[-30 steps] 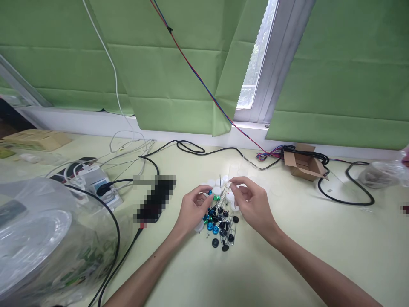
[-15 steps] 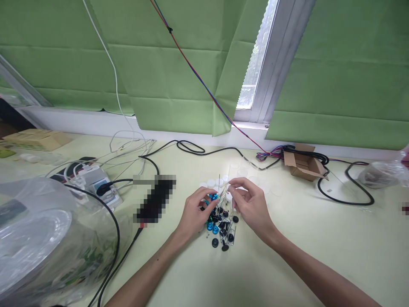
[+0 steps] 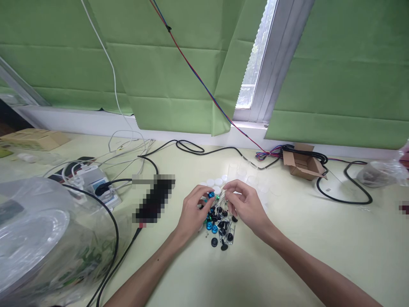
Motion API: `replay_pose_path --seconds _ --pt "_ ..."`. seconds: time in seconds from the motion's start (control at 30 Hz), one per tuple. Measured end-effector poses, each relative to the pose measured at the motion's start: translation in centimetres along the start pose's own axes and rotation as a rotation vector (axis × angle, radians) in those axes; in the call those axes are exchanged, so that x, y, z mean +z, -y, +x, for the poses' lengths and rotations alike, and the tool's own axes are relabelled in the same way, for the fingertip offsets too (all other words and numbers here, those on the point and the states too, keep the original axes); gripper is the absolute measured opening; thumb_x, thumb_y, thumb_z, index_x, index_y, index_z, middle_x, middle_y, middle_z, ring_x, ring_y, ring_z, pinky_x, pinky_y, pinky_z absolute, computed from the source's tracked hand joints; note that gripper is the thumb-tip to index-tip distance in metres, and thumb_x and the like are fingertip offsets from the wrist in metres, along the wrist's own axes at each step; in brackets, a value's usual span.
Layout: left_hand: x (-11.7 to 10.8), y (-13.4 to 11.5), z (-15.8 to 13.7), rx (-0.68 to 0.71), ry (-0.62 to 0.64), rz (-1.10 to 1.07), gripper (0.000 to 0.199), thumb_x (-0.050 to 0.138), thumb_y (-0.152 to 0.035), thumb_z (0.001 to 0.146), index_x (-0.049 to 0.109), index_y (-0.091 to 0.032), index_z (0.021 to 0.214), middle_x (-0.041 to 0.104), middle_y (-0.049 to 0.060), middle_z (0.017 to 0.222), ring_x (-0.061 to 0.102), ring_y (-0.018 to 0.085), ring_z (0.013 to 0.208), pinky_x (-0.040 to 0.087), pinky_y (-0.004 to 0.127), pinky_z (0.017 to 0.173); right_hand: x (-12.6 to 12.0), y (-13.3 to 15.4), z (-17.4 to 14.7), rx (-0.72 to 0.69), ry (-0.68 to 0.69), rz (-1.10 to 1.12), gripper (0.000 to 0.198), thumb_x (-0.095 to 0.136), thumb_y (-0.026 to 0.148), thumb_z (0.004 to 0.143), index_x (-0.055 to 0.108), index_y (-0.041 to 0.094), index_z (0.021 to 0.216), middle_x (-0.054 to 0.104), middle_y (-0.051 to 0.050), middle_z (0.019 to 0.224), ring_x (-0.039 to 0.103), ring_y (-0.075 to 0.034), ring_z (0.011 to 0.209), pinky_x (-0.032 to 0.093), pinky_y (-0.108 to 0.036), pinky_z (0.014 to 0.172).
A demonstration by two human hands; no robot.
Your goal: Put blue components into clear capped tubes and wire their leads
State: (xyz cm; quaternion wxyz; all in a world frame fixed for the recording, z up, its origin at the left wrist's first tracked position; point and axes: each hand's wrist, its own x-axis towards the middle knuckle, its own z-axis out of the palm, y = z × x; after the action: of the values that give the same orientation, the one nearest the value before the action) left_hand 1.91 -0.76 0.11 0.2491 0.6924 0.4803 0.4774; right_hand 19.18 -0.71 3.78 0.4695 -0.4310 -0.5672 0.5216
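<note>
My left hand (image 3: 194, 209) pinches a small blue round part (image 3: 211, 194) between thumb and fingertips, above the left edge of a pile. My right hand (image 3: 244, 204) is closed at the fingertips just to the right, apart from the left; what it pinches is too small to make out. Below both hands lie more blue round parts (image 3: 214, 229), black disc-headed pieces (image 3: 230, 237) and thin metal wire-like frames (image 3: 233, 230). A black disc (image 3: 214, 242) lies at the near edge of the pile. White discs (image 3: 219, 182) are spread behind the hands.
Clear discs (image 3: 252, 181) lie behind my right hand. An open cardboard box (image 3: 303, 166) and looped black cable (image 3: 343, 200) are at the back right. On the left are a large clear plastic bag (image 3: 89, 238), a power strip (image 3: 92, 179) and a black pixelated object (image 3: 155, 200).
Both hands have shifted slightly left. The thin upright rod seen above the blue part earlier no longer shows. The blue part stays in my left fingers.
</note>
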Motion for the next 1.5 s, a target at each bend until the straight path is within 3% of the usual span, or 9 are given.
replay_pose_path --seconds 0.63,1.13,1.37,1.5 --pt "0.01 -0.14 -0.06 0.047 0.004 -0.017 0.013 0.059 -0.023 0.091 0.068 -0.023 0.1 0.063 0.006 0.103 0.063 0.016 0.085 0.056 0.026 0.068 0.01 -0.23 0.01 -0.003 0.016 0.009 0.009 0.056 0.026 0.086 0.059 0.02 0.092 0.053 0.005 0.069 0.05 -0.008 0.044 0.036 -0.02 0.038" --pt "0.02 -0.07 -0.32 0.159 0.034 -0.028 0.018 0.06 -0.019 0.092 0.066 -0.023 0.108 0.063 0.005 0.101 0.06 0.013 0.08 0.055 0.025 0.069 0.2 0.32 -0.56 -0.169 -0.066 -0.173 0.009 0.05 0.026 0.093 0.056 0.02 0.095 0.049 0.005 0.068 0.048 -0.009 0.048 0.036 -0.022 0.044" --pt "-0.04 -0.25 -0.43 0.153 0.039 -0.03 0.017 0.061 -0.02 0.092 0.068 -0.022 0.108 0.062 0.005 0.097 0.06 0.013 0.077 0.053 0.025 0.067 0.31 0.06 -0.56 -0.203 -0.087 -0.215 0.01 0.05 0.027 0.094 0.055 0.02 0.099 0.05 0.004 0.069 0.047 -0.009 0.048 0.036 -0.02 0.043" --pt "-0.01 -0.27 -0.45 0.142 0.038 -0.043 0.018 0.061 -0.021 0.091 0.068 -0.021 0.108 0.062 0.005 0.096 0.059 0.013 0.075 0.053 0.025 0.066 0.28 -0.01 -0.62 -0.295 -0.104 -0.307 0.011 0.048 0.024 0.095 0.055 0.019 0.102 0.051 0.004 0.069 0.047 -0.009 0.05 0.036 -0.02 0.043"
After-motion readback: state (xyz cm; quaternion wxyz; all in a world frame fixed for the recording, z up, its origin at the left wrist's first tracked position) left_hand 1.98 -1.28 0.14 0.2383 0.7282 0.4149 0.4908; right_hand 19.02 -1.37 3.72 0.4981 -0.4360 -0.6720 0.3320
